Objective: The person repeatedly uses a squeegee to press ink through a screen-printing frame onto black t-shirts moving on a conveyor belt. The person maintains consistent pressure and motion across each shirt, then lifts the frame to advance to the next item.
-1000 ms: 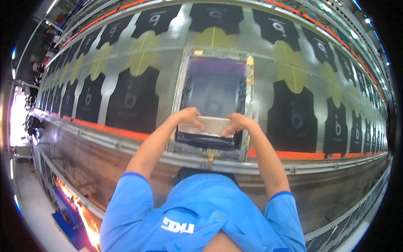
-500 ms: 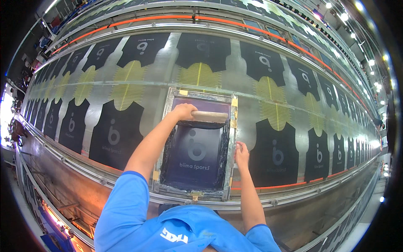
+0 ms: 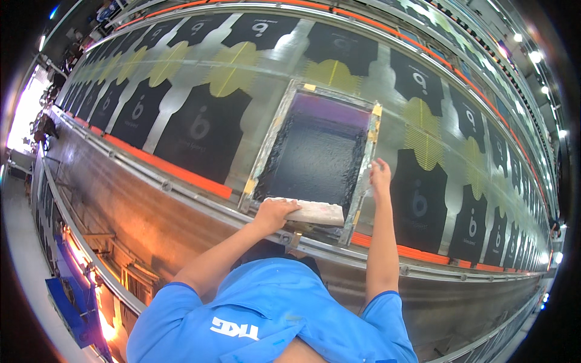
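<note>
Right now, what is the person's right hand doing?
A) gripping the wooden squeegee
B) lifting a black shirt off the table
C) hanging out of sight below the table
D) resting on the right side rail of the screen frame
D: the right hand lies on the right rail of the screen frame, while the left hand grips the wooden squeegee at the frame's near end.

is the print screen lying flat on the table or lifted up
Flat, as far as shows: the screen frame lies level on the long table, the left hand holds the squeegee inside it, and the right hand rests on its edge.
</note>
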`<state>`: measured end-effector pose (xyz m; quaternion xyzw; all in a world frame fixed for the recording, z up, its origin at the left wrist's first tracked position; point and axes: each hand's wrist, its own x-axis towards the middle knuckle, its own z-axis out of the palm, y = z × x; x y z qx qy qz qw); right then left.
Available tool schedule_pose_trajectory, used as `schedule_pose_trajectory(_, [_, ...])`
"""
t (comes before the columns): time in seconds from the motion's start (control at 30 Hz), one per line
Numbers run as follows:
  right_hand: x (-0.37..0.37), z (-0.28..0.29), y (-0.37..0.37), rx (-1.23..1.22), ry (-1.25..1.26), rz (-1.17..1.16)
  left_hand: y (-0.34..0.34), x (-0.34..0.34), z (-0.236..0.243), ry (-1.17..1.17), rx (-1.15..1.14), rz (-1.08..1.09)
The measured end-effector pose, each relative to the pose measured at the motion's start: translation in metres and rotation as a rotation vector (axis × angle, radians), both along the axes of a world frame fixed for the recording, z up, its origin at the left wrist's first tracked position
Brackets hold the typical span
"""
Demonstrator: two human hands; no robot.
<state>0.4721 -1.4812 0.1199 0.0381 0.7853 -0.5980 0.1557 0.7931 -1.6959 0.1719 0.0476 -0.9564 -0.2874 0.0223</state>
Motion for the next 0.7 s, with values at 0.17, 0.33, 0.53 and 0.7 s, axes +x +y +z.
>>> schedule_pose_trajectory(0.17, [0.010,0.001,-0.016,0.249,0.429,-0.148,-0.020,0.021,0.002,-0.076,0.081,-0.095])
schedule_pose_trajectory(0.33, [0.043,0.017,-0.077,0.315,0.442,-0.137,-0.096,0.043,0.014,0.005,-0.038,-0.043])
schedule_pose_trajectory(0.53, [0.116,-0.009,-0.243,0.191,0.500,-0.046,-0.266,0.098,0.010,-0.094,-0.313,0.024])
schedule_pose_trajectory(0.7, [0.175,-0.011,-0.360,0.141,0.419,-0.089,-0.393,0.133,0.020,-0.184,-0.286,-0.005])
